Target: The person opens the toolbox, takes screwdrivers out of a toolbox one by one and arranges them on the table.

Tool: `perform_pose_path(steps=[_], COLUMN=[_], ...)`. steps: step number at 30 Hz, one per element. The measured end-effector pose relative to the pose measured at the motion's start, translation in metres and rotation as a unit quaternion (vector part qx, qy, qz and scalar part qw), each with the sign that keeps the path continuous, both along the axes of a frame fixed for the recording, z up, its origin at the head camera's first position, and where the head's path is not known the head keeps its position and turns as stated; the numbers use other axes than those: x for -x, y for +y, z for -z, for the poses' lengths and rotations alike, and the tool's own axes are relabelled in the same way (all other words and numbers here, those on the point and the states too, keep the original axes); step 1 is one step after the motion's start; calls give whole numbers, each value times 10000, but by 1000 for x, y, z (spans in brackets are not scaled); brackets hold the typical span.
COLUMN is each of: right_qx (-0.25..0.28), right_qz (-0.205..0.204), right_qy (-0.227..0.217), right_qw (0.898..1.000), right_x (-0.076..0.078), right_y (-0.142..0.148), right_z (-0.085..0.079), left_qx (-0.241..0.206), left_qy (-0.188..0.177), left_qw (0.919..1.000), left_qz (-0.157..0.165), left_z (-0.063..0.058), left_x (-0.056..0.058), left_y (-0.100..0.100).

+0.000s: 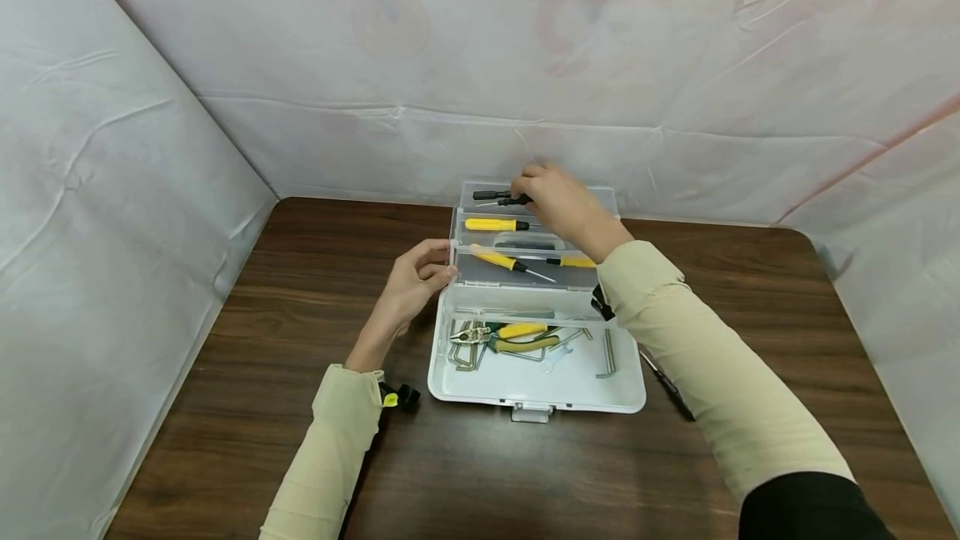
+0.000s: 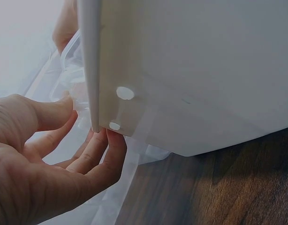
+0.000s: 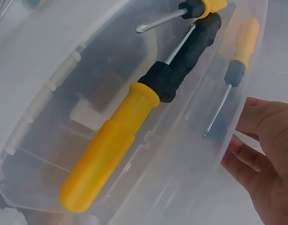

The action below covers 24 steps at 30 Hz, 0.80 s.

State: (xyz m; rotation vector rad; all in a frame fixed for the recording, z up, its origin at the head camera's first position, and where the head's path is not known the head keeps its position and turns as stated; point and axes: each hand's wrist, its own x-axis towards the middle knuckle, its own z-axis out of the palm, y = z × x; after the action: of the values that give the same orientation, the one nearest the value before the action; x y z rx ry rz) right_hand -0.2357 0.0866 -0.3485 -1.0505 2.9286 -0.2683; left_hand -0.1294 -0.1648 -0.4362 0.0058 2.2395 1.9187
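Note:
A white toolbox [image 1: 480, 397] stands unfolded, with clear stepped trays [image 1: 467, 277] rising at its back. My left hand [image 1: 415, 283] grips their left side; in the left wrist view its curled fingertips meet the edge of a white panel [image 2: 205, 70], with the thumb on the opposite side. At the topmost tray, my right hand [image 1: 558, 200] pinches a black-handled screwdriver [image 1: 510, 202] beside another black handle [image 1: 487, 194]. A clear wall hides its fingertips in the right wrist view. Yellow-handled screwdrivers [image 3: 104, 154] lie in the lower trays.
Pliers [image 1: 525, 329], hex keys [image 1: 609, 352] and a small wrench [image 1: 557, 355] lie in the toolbox base. A black screwdriver [image 1: 671, 390] rests on the wooden table [image 1: 315, 290] under the right forearm. White sheeting [image 1: 450, 40] hangs close behind the trays.

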Motion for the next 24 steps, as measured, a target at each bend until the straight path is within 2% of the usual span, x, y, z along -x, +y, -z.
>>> perform_pose_path(steps=[14, 24], right_qx=[-6, 251], right_qz=[103, 219], right_qy=[-100, -172], right_qw=[9999, 9993], right_x=[0, -1], right_y=[4, 21], right_z=[-1, -4], left_qx=[75, 50], left_qy=[31, 93], left_qw=[10000, 9999], left_qz=[14, 49], left_z=[1, 2], left_x=[2, 3], left_y=[-1, -2])
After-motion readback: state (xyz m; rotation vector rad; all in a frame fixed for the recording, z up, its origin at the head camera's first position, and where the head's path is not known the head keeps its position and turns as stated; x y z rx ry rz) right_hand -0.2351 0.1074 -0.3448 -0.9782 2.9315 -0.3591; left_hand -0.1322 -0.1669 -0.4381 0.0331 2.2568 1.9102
